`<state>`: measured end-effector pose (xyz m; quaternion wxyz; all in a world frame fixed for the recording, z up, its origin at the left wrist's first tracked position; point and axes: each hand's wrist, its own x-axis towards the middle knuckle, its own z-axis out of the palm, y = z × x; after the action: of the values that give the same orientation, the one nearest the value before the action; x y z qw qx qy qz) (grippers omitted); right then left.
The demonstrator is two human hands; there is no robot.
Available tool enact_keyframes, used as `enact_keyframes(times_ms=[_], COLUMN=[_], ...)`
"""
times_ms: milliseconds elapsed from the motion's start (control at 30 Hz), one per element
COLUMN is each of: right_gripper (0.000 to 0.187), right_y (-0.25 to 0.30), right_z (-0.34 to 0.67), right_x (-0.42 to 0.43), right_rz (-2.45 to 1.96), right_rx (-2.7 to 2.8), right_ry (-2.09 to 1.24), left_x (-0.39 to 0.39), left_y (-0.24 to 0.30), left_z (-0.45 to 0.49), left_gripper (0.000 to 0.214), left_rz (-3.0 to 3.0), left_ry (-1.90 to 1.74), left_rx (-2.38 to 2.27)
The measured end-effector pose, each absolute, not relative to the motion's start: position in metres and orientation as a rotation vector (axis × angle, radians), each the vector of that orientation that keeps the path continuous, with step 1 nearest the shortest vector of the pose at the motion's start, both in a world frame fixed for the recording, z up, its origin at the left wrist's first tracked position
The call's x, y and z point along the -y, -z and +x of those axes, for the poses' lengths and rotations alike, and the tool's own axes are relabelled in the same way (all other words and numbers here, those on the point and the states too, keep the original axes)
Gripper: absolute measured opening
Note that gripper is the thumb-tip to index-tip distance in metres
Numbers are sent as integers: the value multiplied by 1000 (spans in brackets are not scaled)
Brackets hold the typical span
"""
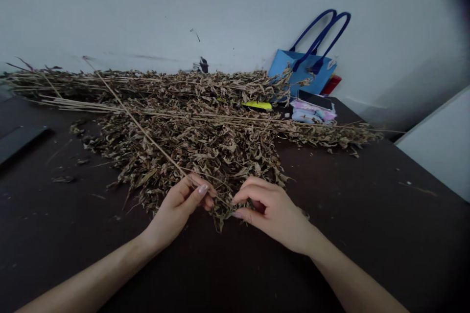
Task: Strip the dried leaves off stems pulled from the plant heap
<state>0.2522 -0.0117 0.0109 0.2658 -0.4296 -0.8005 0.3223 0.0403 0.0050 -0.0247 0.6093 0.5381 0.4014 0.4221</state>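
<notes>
A long dried plant stem (137, 124) slants from the upper left down to my hands, over a heap of dried leaves (205, 142). My left hand (187, 198) is closed around the stem, thumb pressed against the fingers. Close on its right, my right hand (270, 208) has its fingers bent in a pinch at the leafy end of the stem. Small shrivelled leaves show between the two hands. What exactly the right fingertips grip, stem or leaf, is hard to make out.
Bundles of dried stalks (91, 106) lie across the back of the dark table (367, 215). At the back right are a blue bag (312, 68), a phone (315, 100) on a pastel packet (312, 113), and a yellow object (258, 105). A dark flat object (20, 142) lies left.
</notes>
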Motion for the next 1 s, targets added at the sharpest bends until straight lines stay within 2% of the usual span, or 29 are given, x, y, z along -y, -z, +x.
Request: enact_keyframes(times_ms=[167,333,533,800,1000], right_gripper=[12,9,9,17,24], right_y=[-7,-2,-2,-5,-8], right_z=[246,243,243,264,266], right_x=[13,8,7,-3,0], right_rz=[-986,-820,-920,-1220,-1050], right_rx=[2180,2089,2015,2082,2259], right_ry=[-847,-1023,-1080,-631,-929], left_x=[-5,-4,-5,-5,-6], left_y=[25,27,26,29,29], left_z=[41,40,40,41,41], left_gripper=[15,15,14,11,9], left_rz=[1249,1256,1260,1148,1029], left_ry=[-986,-967,-976,-1012,-1025], left_rx=[-937,-938,-935,-850,-749])
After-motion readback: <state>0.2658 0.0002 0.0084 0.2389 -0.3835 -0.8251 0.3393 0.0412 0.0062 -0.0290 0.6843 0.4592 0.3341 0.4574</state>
